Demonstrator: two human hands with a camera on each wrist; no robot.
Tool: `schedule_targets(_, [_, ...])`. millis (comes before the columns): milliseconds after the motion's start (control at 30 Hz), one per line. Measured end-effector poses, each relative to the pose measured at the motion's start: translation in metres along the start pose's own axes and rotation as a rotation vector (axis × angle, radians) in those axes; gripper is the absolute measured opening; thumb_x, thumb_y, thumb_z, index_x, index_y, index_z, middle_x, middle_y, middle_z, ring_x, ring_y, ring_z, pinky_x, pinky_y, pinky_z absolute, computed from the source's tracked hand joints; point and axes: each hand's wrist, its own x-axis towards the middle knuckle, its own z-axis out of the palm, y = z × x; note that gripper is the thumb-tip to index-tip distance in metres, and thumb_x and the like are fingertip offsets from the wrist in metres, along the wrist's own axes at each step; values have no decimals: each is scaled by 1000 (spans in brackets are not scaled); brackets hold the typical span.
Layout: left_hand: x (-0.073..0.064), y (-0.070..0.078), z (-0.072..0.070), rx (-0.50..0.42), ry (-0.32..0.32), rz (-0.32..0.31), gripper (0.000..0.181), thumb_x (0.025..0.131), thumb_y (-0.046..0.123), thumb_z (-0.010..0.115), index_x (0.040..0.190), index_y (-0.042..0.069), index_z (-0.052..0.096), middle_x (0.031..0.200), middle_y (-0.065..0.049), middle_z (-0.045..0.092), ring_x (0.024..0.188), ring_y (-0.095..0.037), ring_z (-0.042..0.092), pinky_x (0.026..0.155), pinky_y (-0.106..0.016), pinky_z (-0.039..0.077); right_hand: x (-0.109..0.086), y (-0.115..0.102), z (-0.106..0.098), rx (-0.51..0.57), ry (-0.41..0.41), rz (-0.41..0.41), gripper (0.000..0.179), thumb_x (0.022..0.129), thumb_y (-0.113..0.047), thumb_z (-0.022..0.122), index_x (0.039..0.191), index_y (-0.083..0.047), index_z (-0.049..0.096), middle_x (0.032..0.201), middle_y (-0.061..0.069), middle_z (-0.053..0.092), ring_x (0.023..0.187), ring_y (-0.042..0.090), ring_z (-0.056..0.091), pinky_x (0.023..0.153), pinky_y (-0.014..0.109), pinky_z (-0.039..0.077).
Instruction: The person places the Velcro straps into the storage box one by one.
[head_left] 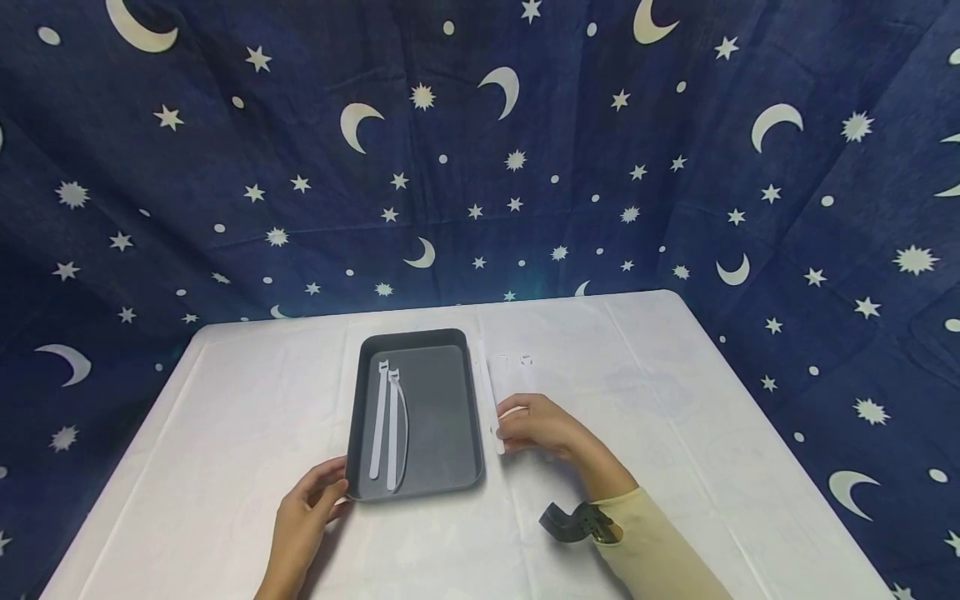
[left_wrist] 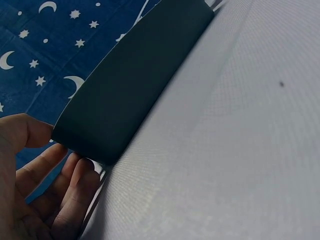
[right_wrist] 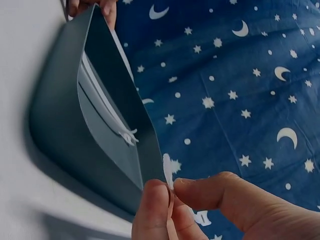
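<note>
A dark grey tray (head_left: 442,417) lies on the table; inside, along its left side, are white cable straps (head_left: 378,433) with slotted heads, one with a curved narrow edge. My left hand (head_left: 307,500) holds the tray's near left corner, its thumb and fingers against the corner in the left wrist view. Just off the tray's right side, my right hand (head_left: 540,425) pinches the near end of another white strap (head_left: 487,383) between thumb and fingers. The strap's tip (right_wrist: 167,167) stands up from the fingertips in the right wrist view.
More white straps lie right of the tray, pale against the cloth, with a slotted head (head_left: 526,360) showing. A white cloth covers the table (head_left: 637,417). A dark blue curtain (head_left: 465,192) with moons and stars hangs behind.
</note>
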Motion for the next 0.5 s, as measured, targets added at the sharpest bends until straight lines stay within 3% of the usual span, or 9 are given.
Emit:
schedule_targets(133, [0, 0, 0, 2, 1, 1, 35, 97, 21, 59, 130, 10, 60, 125, -16, 64, 88, 13, 58, 81, -23, 61, 2, -2, 9, 7, -15, -12, 39, 78, 3, 65, 114, 12, 54, 78, 1, 70, 62, 10, 64, 65, 23, 61])
schedule_targets(500, [-1, 1, -1, -5, -6, -5, 35, 97, 21, 60, 131, 11, 60, 126, -16, 64, 88, 14, 58, 80, -22, 61, 9, -7, 32, 57, -52, -2, 31, 78, 7, 65, 107, 9, 56, 74, 1, 67, 61, 12, 65, 67, 28, 63])
